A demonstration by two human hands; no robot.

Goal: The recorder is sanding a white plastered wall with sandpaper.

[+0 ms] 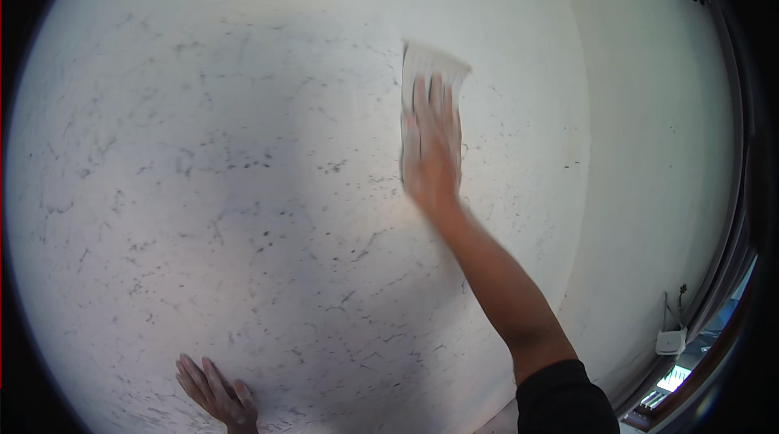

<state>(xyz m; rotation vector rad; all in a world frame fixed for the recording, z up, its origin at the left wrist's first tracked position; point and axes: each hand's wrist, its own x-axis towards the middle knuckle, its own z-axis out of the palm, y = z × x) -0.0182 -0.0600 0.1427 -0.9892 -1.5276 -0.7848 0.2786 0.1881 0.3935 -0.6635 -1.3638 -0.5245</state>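
In front of me is a white wall point(292, 202) covered with dark specks and short, crack-like streaks. High on the wall my right hand point(433, 141) lies flat over a pale, flexible sheet point(441, 62), pressing it to the surface. It looks like sandpaper, but its face is hidden. The sheet's upper part sticks out past my fingertips, and both hand and sheet are slightly blurred. At the lower left, my left hand point(216, 391) is empty, its fingers spread and whitened as if with dust. It seems to rest against the wall.
At the right, an adjoining greenish-white wall surface point(645, 129) begins along a curved line. A curtain point(730, 215) hangs at the far right edge. Below it are a small white box point(670, 341) with cords and a window-like opening point(675, 379).
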